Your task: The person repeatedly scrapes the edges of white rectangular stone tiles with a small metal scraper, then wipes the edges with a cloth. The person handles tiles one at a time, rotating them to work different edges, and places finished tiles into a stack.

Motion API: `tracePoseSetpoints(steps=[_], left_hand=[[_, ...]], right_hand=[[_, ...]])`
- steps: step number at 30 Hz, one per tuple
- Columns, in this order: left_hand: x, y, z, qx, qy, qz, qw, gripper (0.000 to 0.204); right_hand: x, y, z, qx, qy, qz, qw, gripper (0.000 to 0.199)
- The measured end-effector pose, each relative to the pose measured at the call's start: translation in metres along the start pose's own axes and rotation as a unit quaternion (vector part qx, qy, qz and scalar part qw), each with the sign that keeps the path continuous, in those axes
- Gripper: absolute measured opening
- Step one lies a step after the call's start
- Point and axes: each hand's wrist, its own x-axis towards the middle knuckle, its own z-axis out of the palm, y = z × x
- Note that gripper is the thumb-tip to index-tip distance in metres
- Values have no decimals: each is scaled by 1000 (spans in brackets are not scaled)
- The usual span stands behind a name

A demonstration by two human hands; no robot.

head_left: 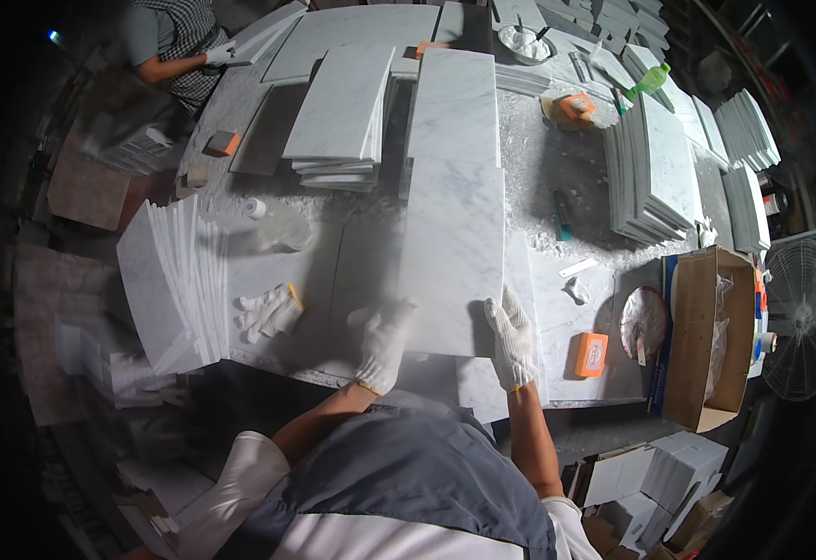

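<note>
A long grey-veined white marble slab (453,261) lies in front of me, with its near end toward my body. My left hand (384,345), in a white knit glove, grips that slab at its near left corner; its fingertips are slightly blurred. At the near right edge my right hand (512,341), gloved too, is closed on the slab with the thumb along the rim and the fingers partly hidden. The far end of the slab meets another marble slab (453,103) of about the same width. A spare pair of white gloves (270,313) lies left of my left hand.
Leaning marble tiles (170,289) stand at left. Stacked slabs (342,107) and another stack (650,173) lie farther off. Rightward are an orange block (592,356), a round dish (644,322), a cardboard box (706,345) and a fan (802,317). A co-worker's gloved hand (220,54) holds a slab.
</note>
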Motion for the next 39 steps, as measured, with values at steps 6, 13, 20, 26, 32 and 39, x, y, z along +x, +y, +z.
tracePoseSetpoints(steps=[6, 13, 20, 26, 32, 39], left_hand=[[-6, 6, 9, 49, 48, 16, 998, 53], [-19, 31, -19, 232, 54, 73, 969, 51], [55, 112, 27, 535, -5, 420, 733, 55], [137, 173, 123, 79, -24, 187, 979, 95], [178, 188, 148, 88, -29, 181, 979, 77], [196, 193, 144, 224, -31, 167, 960, 74]], right_hand=[[3, 3, -4, -27, -12, -25, 999, 50], [-13, -9, 9, -40, -31, -57, 997, 53], [6, -10, -9, 37, -32, -159, 986, 57], [-22, 51, -75, -254, 193, -265, 910, 45], [-28, 107, -100, -366, 242, -361, 823, 37], [-20, 110, -98, -363, 262, -352, 822, 34]])
